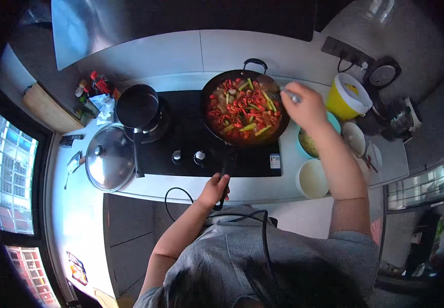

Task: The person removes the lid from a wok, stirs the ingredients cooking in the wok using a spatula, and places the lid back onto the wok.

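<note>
A black wok (206, 119) stands on the right side of the cooktop, filled with red crayfish (240, 105) and pale green vegetable strips in reddish sauce. My left hand (213, 190) is closed around the wok's long handle (227, 163) near the front counter edge. Over the wok's right rim, my right hand (307, 105) grips a metal cooking utensil (269, 83) with a broad head, which reaches in at the wok's upper right. Whether it is a spatula or a ladle I cannot tell.
A black saucepan (137, 106) sits on the left burner of the cooktop (181, 133). Left of it lies a steel lid (110, 164). Bowls, including a cream one (312, 178), and a yellow-green container (343, 96) stand on the right. A cable (265, 241) hangs before my chest.
</note>
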### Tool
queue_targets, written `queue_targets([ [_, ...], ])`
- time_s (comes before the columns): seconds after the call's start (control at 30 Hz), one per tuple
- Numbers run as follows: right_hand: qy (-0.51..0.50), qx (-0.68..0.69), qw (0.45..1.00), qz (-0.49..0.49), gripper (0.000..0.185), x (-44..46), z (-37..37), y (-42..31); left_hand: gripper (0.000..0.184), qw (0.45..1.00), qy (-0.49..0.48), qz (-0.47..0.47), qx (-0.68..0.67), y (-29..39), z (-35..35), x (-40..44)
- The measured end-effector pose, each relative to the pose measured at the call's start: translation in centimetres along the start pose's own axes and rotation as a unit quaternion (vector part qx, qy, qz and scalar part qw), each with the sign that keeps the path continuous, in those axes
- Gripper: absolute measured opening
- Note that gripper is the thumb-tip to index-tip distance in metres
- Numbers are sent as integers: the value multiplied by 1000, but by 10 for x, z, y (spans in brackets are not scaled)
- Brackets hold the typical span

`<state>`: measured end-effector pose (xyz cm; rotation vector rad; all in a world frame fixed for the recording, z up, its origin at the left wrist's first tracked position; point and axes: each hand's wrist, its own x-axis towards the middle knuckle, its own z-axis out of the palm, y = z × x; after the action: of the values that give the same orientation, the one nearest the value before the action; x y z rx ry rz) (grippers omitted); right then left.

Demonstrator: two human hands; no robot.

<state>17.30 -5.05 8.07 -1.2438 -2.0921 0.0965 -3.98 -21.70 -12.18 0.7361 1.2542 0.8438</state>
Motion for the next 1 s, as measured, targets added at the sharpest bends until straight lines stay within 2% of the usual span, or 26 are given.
queue_targets([
  [0.07, -6, -6, 1000, -13, 15, -5, 21, -3, 28, 1000, -3, 10, -7, -1, 1, 0],
  [0.13, -43, -3, 993, -114, 12, -14, 36, -7, 28, 1000, -1, 14, -14, -2, 2, -1],
  [0.17, -44, -1, 992, -118, 12, -19, 33, -13, 28, 1000, 0, 19, -13, -1, 3, -1],
  [0.23, -74, -5, 972, -225, 11, -35, 24, -28, 28, 1000, 0, 25, -10, -1, 3, -3],
  [0.27, -76, -3, 971, -227, 11, -45, 24, -31, 28, 1000, 3, 24, -13, -1, 2, -4],
  [0.33, -218, -59, 933, -280, 12, -62, 20, -34, 28, 1000, 1, 17, -7, 1, 2, -3],
  [0.47, -180, -77, 936, -292, 19, -76, 10, -33, 27, 1000, -7, 8, 8, 8, 2, -6],
  [0.6, -207, -117, 920, -310, 23, -89, -15, -44, 27, 1000, -9, 9, -1, 3, 0, -3],
  [0.77, -217, -117, 916, -318, 20, -89, 6, -34, 27, 1000, -11, 10, -12, 1, 1, -2],
  [0.87, -153, -89, 932, -316, 24, -93, -17, -48, 27, 1000, -10, 14, -7, 3, 0, -4],
  [1.0, -201, -111, 918, -325, 21, -109, -13, -55, 27, 1000, -9, 8, -21, 7, 3, -5],
])
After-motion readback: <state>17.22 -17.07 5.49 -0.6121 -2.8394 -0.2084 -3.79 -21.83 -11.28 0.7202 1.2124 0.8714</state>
